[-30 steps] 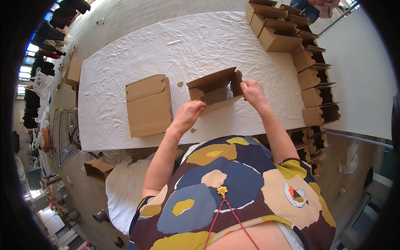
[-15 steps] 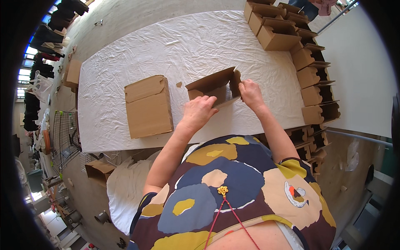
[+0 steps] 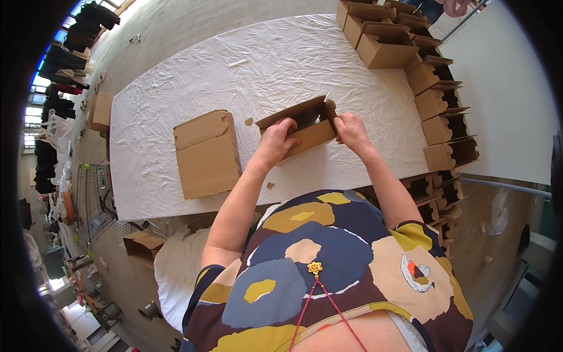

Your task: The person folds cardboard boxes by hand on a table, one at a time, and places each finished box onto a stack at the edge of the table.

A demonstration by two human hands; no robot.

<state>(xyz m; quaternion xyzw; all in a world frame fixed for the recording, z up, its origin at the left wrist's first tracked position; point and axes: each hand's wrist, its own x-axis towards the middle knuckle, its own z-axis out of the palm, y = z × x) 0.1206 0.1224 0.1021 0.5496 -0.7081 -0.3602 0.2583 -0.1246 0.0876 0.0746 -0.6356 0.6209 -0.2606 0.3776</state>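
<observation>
A brown cardboard box [image 3: 311, 139] with its top open stands on the white cloth between my hands. My left hand [image 3: 277, 142] grips its left end, fingers reaching over the near wall into the inside and thumb along that wall. At the box's right end, my right hand [image 3: 351, 130] pinches the edge of the end flap. Part of the box's inside is in shadow. Left of my left forearm lies a stack of flat, folded cardboard [image 3: 206, 155].
Open cardboard boxes [image 3: 431, 104] stand in rows along the table's right edge. Small cardboard scraps [image 3: 249, 121] lie on the white cloth [image 3: 234, 70]. Beyond the left edge stands a dark wire rack [image 3: 94, 199]; a cardboard box [image 3: 142, 245] sits below the table's near left.
My left hand has shifted slightly, its fingers now inside the box. The near wall now faces me more fully. A small scrap now shows on the cloth near my left forearm.
</observation>
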